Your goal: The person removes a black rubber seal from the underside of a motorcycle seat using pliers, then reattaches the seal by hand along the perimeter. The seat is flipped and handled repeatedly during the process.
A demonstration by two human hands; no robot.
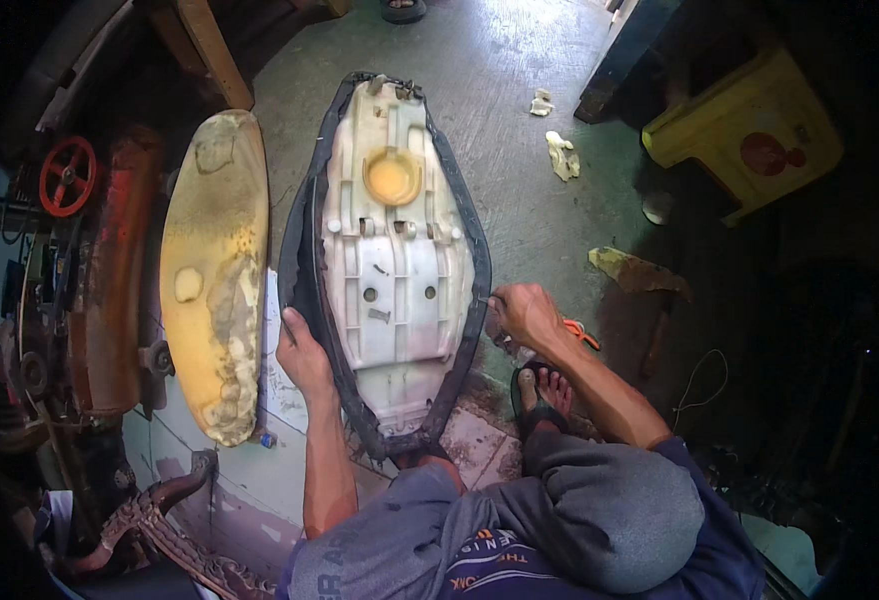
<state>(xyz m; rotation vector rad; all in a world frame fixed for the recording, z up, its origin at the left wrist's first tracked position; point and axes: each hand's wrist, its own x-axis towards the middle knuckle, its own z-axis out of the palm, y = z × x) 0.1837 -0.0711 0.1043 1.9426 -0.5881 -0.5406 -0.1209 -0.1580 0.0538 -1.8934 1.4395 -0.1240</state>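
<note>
Through the head camera I see the white seat base [414, 340], ringed by its black cover [304, 265], underside up, its near end between the person's legs. The left hand [307, 358] lies at the cover's left edge, thumb extended forward and upward, the other fingers mostly hidden, so I cannot tell their opening or grip. The right hand [527, 315] angles inward, knuckles up, fingers curled together at the cover's right edge; whether they pinch it I cannot tell.
</note>
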